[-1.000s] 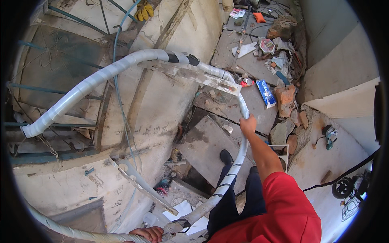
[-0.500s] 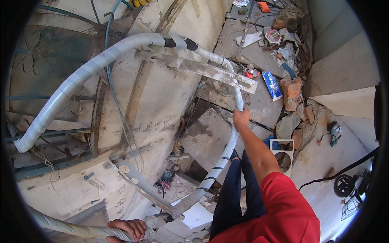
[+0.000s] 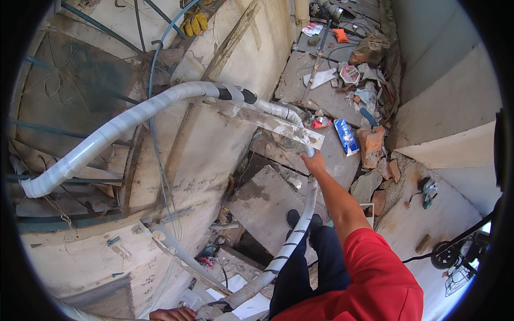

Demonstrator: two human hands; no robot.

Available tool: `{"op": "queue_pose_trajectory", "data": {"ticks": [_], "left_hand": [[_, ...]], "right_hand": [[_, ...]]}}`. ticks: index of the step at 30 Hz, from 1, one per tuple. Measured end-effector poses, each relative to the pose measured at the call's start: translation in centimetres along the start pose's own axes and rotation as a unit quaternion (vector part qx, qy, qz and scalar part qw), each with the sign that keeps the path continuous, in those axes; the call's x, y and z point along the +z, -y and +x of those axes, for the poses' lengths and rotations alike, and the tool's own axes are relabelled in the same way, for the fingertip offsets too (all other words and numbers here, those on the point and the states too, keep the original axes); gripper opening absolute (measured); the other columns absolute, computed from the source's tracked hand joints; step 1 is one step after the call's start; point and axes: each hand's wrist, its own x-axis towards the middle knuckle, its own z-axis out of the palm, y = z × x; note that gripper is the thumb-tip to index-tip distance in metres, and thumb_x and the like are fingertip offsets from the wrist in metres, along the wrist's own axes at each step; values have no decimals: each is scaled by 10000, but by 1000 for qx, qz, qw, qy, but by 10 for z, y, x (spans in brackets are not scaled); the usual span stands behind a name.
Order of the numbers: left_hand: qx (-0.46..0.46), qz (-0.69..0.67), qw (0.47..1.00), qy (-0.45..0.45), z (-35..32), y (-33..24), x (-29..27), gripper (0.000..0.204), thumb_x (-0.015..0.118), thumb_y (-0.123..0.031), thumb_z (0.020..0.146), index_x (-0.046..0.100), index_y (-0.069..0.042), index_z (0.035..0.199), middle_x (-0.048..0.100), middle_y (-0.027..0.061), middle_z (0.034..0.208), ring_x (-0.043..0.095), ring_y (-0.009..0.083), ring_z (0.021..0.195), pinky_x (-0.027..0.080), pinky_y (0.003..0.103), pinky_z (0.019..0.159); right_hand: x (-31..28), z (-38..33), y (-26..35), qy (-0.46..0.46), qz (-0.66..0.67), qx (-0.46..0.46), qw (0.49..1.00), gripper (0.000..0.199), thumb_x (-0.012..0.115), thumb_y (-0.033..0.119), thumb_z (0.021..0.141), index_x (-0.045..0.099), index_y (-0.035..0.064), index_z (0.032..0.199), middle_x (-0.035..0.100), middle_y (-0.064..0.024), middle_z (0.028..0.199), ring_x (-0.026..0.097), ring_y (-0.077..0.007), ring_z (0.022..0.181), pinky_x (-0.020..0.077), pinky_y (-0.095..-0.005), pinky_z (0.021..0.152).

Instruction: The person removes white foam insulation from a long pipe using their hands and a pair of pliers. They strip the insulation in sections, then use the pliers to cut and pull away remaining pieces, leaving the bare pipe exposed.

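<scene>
Starting at the left of the frame, you see the free end of the wrapped handrail tube (image 3: 115,128), a thick round pipe bound in overlapping turns of pale, glossy tape that give it a ribbed spiral surface. Its open end sits at mid-left; from there the long axis climbs toward the upper middle, where two black bands (image 3: 235,94) ring it, then bends and runs down to the right in a narrower, dustier stretch. Behind it lies a curved concrete wall (image 3: 203,160), rough and chalky, streaked with scratches and crossed by thin blue cables (image 3: 155,80).

At the bottom edge, left of centre, your left hand (image 3: 171,314) shows only as knuckles beside the lower end of the tube; whether that grip is closed you cannot tell from here. From there the lower run of the tube (image 3: 297,232), taped white with dark stripes, sweeps up and to the right in a long arc.

Right of centre, your right hand (image 3: 315,160) has its grip wrapped tight round the tube just below a flat, plaster-spattered metal bar (image 3: 278,124) that slants down to the right. Your dark shoes (image 3: 300,219) stand on grey concrete steps (image 3: 267,198).

Further right, broken bricks (image 3: 372,144), a blue flat packet (image 3: 346,136) and scraps litter the floor; yellow gloves (image 3: 194,22) lie at the upper middle.
</scene>
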Motion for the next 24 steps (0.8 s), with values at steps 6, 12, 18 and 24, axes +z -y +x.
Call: {"op": "queue_pose_trajectory", "data": {"ticks": [6, 12, 18, 24], "left_hand": [[-19, -2, 990, -140, -8, 64, 20, 629, 603, -665, 960, 577, -47, 843, 550, 65, 664, 483, 228, 587, 411, 418, 679], [-45, 26, 967, -249, -1, 104, 38, 600, 615, -632, 968, 574, -48, 838, 547, 67, 661, 481, 229, 583, 409, 414, 669], [-85, 73, 913, -392, -3, 124, 87, 572, 626, -600, 976, 570, -49, 834, 545, 69, 658, 478, 230, 579, 408, 410, 660], [-187, 178, 809, -527, -34, 127, 156, 545, 638, -568, 985, 566, -50, 830, 542, 71, 654, 476, 230, 576, 406, 407, 651]], "right_hand": [[-8, 81, 15, 103, 72, -170, 977, 754, 763, 426, 875, 513, 1, 1444, 673, -300, 1253, 671, -433, 1156, 540, -473, 953], [-7, 122, 117, 4, -31, -335, 942, 710, 800, 393, 850, 553, 13, 1397, 708, -274, 1136, 695, -427, 1050, 543, -466, 909], [15, 160, 153, 118, -18, -422, 899, 453, 771, 253, 875, 623, 9, 1228, 715, -272, 1042, 690, -450, 1005, 530, -490, 858], [8, 163, 140, 105, -74, -413, 901, 301, 738, 180, 878, 607, -16, 1066, 694, -299, 939, 669, -505, 918, 522, -542, 790]]}}
